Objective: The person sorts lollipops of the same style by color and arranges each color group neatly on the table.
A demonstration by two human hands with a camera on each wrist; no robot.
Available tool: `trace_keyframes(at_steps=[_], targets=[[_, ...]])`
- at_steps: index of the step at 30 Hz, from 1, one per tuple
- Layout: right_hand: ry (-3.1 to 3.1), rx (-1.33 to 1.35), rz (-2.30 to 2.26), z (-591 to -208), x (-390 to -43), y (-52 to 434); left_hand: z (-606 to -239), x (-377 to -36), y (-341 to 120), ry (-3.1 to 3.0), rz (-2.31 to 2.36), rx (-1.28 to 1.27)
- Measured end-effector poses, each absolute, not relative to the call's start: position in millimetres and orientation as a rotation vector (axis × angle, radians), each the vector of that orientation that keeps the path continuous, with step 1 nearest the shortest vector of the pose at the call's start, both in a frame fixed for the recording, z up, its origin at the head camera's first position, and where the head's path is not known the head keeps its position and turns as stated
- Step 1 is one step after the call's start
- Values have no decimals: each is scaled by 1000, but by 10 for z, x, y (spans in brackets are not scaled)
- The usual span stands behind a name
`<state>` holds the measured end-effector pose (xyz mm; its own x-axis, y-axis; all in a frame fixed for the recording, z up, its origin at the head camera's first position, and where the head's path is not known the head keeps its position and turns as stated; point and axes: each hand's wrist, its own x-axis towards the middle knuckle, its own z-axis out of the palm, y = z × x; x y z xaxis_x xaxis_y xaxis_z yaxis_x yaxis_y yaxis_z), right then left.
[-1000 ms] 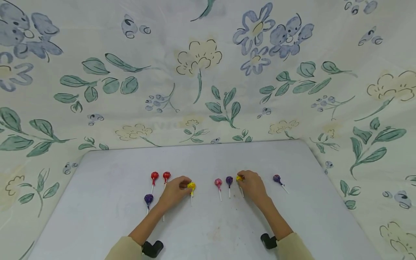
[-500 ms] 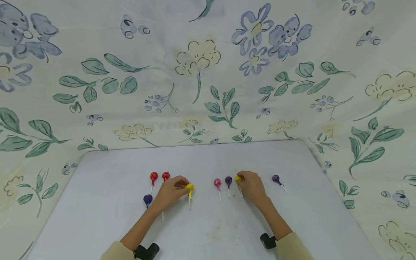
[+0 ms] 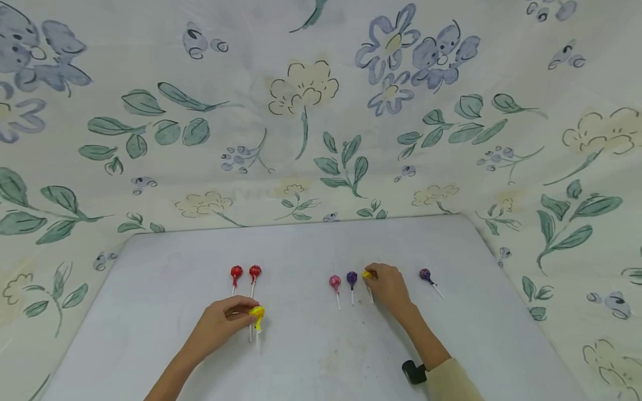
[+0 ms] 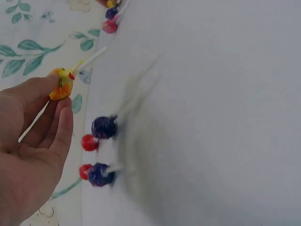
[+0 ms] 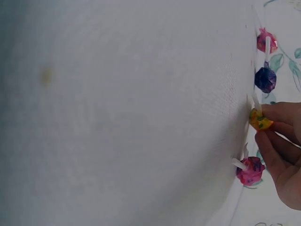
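Observation:
My left hand (image 3: 218, 328) pinches a yellow lollipop (image 3: 257, 312) by its wrapped head, the white stick pointing away from the fingers. In the left wrist view it is raised above the table, and two purple lollipops (image 4: 104, 127) lie below it, near two red lollipops (image 3: 255, 270). The head view hides the purple pair behind my left hand. On the right, my right hand (image 3: 388, 287) pinches another yellow lollipop (image 5: 260, 119) at the table. Beside it, in a row, lie a purple lollipop (image 3: 352, 277) and a pink lollipop (image 3: 335, 282).
A dark purple lollipop (image 3: 425, 274) lies apart, right of my right hand. Everything rests on a white table (image 3: 311, 367) with a flowered cloth (image 3: 281, 167) behind it. A black fitting (image 3: 414, 372) sits at the right sleeve.
My left hand has moved left and nearer to me, carrying the yellow lollipop from mid-table to just below the red ones. My right hand has stayed in place.

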<state>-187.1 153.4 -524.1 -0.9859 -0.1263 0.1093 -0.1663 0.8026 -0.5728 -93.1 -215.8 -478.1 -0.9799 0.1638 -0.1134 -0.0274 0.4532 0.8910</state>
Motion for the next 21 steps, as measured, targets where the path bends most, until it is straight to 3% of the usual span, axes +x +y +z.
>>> trace_keyframes(at_steps=[12,21], targets=[[-2883,263,927,-5258,-1876,1551,-5001,-502,-2561,2541,1383,-187],[-2889,261,946,-5274,-1875,1551,-5171,-448,-2540,2556,1355,-250]])
